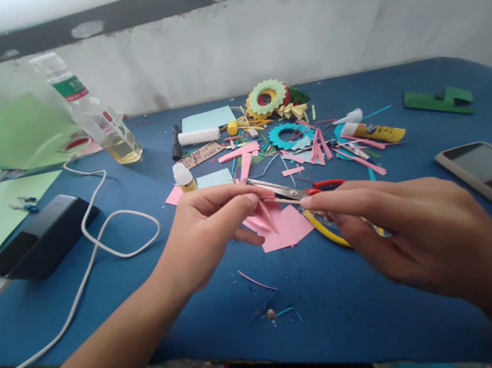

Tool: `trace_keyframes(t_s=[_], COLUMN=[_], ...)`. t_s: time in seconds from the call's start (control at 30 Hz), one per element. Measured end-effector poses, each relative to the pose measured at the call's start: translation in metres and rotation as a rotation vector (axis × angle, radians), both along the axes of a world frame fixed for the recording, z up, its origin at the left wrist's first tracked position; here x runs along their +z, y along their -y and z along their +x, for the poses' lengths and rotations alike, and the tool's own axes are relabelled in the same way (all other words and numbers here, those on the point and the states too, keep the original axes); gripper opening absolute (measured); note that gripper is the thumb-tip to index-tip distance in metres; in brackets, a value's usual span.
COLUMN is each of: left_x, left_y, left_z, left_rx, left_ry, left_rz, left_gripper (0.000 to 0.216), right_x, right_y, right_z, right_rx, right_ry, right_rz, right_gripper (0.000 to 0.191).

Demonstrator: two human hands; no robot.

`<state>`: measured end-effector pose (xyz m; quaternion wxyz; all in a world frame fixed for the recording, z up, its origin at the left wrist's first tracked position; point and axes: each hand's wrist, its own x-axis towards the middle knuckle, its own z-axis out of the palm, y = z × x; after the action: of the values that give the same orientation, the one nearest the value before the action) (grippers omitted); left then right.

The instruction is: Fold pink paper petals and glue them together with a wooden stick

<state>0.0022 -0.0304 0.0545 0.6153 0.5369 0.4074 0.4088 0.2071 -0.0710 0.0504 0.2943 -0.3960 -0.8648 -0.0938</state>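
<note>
My left hand [209,231] pinches a folded piece of pink paper [268,215] between thumb and fingers. In my right hand [406,225] is a thin pale stick [288,201], its tip reaching the pink paper near my left fingertips. Just behind the stick lie scissors [294,193] with silver blades and red and yellow handles, partly hidden by my right hand. Beneath the held piece, a flat pink paper sheet [287,227] rests on the blue table [194,320].
Paper rings [267,96], pink strips [246,161], a glue tube [374,132] and a small bottle [184,179] clutter the back. A phone [490,166] lies right. Left are a tilted-looking bottle [96,121], a black box-shaped device [45,235] and a white cable [90,249].
</note>
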Motion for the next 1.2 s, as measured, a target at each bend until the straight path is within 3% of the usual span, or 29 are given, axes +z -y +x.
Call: trace_keyframes(t_s=[0.4,0.6,0.9,1.2], left_x=[-0.0008,-0.0028,0.0014,-0.0023], left_y=[-0.0005,-0.0006,0.0027,0.0021], left_z=[-0.0005,-0.0008,0.0015,-0.0001], left_rx=[0.038,0.045,-0.003,0.025], left_ry=[-0.046,-0.030,-0.043,-0.012], left_rz=[-0.012,0.011,0.000,0.033], left_gripper=[0.016,0.015,0.013,0.011], right_x=[0.0040,0.0018,-0.0019,0.0002], right_y=[0.0018,0.0008,-0.0007,0.0006], right_z=[-0.0012,-0.0015,0.0007,-0.0020], right_rx=[-0.072,-0.020,0.018,-0.061], right_ry=[-0.050,-0.044,0.026,0.000], right_rz=[0.069,0.041,0.016,0.160], right_gripper=[0.029,0.020,0.024,0.020])
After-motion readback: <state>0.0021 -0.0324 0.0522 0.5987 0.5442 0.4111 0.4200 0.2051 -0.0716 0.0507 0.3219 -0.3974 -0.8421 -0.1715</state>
